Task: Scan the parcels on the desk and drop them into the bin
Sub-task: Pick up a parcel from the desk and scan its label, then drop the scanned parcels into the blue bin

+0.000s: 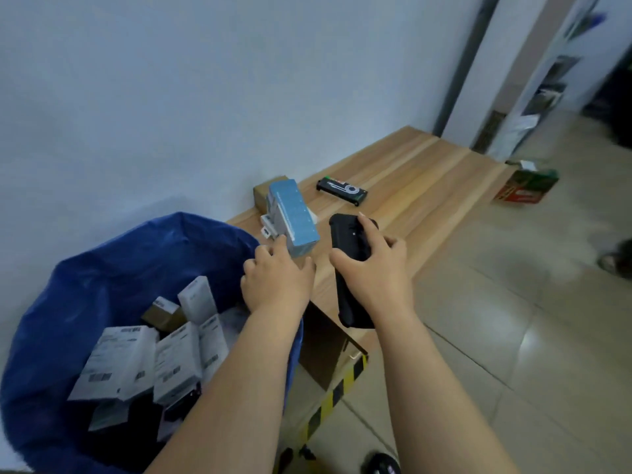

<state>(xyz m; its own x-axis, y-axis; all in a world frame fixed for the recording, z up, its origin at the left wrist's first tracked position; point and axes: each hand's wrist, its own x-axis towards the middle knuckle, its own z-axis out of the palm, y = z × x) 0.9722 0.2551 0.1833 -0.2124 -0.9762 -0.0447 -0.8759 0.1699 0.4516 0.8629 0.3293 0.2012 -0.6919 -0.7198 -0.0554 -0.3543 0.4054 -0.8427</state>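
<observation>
A light blue box (pixel 293 217) stands tilted at the near left end of the wooden worktop (pixel 427 172), its long blue face turned up and right, a white end flap showing low on its left. Just behind it a plain brown cardboard box (pixel 261 195) sits against the wall. Farther along the worktop lies a flat black package (pixel 342 190) with a white coil pictured on it — well apart from the other two. The black handheld scanner (pixel 349 268) lies lengthwise over the worktop's near edge, head toward the boxes. Left of the worktop the blue-lined bin (pixel 102 268) holds many white labelled boxes (pixel 119 360) — barcodes up, heaped at angles.
</observation>
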